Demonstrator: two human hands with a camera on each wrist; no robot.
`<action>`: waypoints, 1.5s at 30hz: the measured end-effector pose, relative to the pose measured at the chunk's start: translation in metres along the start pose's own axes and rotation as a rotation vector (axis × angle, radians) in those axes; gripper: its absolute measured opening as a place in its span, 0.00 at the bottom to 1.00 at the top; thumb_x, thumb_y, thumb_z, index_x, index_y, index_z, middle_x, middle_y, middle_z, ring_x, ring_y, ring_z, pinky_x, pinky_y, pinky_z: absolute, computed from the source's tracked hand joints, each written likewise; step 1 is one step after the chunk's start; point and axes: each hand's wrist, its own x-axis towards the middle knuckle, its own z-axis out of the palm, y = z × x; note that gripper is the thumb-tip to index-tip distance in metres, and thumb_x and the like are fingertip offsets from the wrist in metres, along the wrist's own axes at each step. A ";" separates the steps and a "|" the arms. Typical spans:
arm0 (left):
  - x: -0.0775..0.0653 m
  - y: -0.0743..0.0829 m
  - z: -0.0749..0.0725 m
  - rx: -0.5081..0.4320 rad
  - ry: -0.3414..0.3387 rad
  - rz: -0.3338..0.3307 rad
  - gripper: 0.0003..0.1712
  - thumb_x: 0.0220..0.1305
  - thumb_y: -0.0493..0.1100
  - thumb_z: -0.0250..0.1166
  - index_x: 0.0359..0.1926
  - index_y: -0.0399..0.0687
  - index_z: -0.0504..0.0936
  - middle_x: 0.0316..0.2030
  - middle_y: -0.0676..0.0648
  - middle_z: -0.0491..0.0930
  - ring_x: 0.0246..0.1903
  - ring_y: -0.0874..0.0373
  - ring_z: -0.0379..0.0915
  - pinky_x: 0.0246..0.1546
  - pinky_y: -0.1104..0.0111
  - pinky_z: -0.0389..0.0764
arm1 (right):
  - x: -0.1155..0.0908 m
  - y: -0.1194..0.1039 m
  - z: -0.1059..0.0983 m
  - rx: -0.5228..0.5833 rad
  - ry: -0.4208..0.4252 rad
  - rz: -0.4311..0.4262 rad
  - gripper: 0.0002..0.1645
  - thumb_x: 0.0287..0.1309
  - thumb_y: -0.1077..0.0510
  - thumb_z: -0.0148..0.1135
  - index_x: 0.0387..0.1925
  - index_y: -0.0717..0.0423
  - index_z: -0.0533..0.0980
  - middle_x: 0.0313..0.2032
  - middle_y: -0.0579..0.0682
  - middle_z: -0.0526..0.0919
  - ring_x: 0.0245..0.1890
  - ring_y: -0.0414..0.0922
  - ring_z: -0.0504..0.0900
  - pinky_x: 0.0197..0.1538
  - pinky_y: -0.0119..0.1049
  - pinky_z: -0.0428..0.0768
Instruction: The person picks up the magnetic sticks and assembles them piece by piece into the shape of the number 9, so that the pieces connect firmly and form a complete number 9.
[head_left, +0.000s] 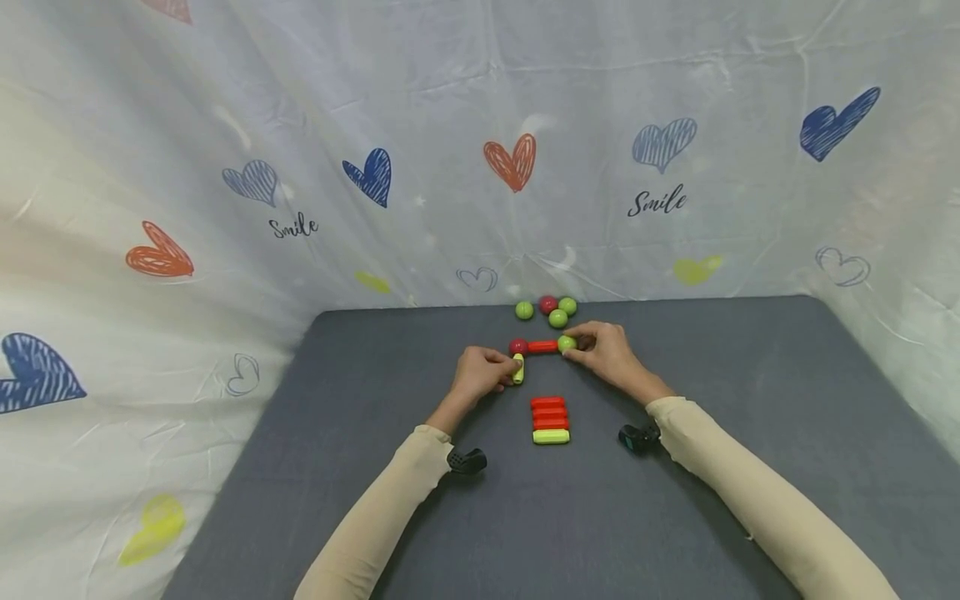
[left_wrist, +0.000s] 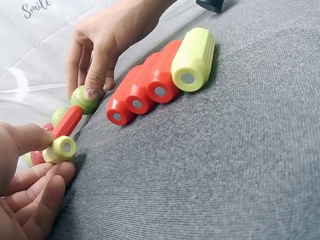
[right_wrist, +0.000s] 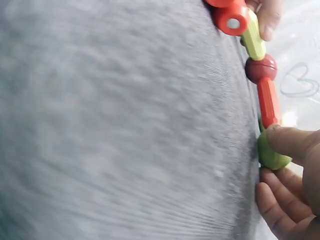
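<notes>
My left hand (head_left: 482,370) pinches a yellow magnetic rod (head_left: 518,369) between thumb and fingers. One end of that rod meets a red ball (right_wrist: 261,68); its free end shows a round metal disc in the left wrist view. From the red ball a red rod (head_left: 543,347) runs rightward to a green ball (head_left: 567,343). My right hand (head_left: 606,353) holds this green ball with thumb and fingers. Nearer to me, several rods lie side by side: red rods (left_wrist: 159,75) and one yellow rod (left_wrist: 194,59) at the near end.
Behind the joined pieces, several loose balls sit near the table's back edge: a red ball (head_left: 548,305) and green balls (head_left: 524,310). The grey cloth-covered table (head_left: 360,392) backs onto a white curtain (head_left: 420,92) printed with hearts.
</notes>
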 end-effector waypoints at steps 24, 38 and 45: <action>-0.004 -0.004 0.004 -0.028 -0.007 -0.030 0.10 0.58 0.47 0.76 0.30 0.44 0.90 0.24 0.48 0.85 0.25 0.57 0.83 0.25 0.67 0.84 | 0.069 0.025 -0.030 -0.103 -0.194 0.001 0.27 0.56 0.67 0.71 0.58 0.67 0.78 0.54 0.65 0.81 0.47 0.60 0.84 0.47 0.54 0.81; -0.005 0.001 0.003 -0.034 0.017 -0.051 0.10 0.58 0.46 0.76 0.30 0.44 0.90 0.24 0.48 0.85 0.24 0.58 0.82 0.24 0.67 0.83 | 0.076 0.027 -0.022 -0.080 -0.200 0.034 0.20 0.56 0.69 0.69 0.52 0.70 0.81 0.49 0.67 0.83 0.47 0.62 0.83 0.49 0.54 0.80; 0.003 0.003 0.002 -0.019 0.044 -0.059 0.09 0.57 0.46 0.76 0.29 0.45 0.90 0.23 0.48 0.85 0.23 0.58 0.82 0.24 0.68 0.83 | 0.068 0.035 -0.029 -0.120 -0.155 0.042 0.21 0.57 0.67 0.70 0.53 0.71 0.80 0.47 0.66 0.83 0.43 0.59 0.83 0.46 0.53 0.81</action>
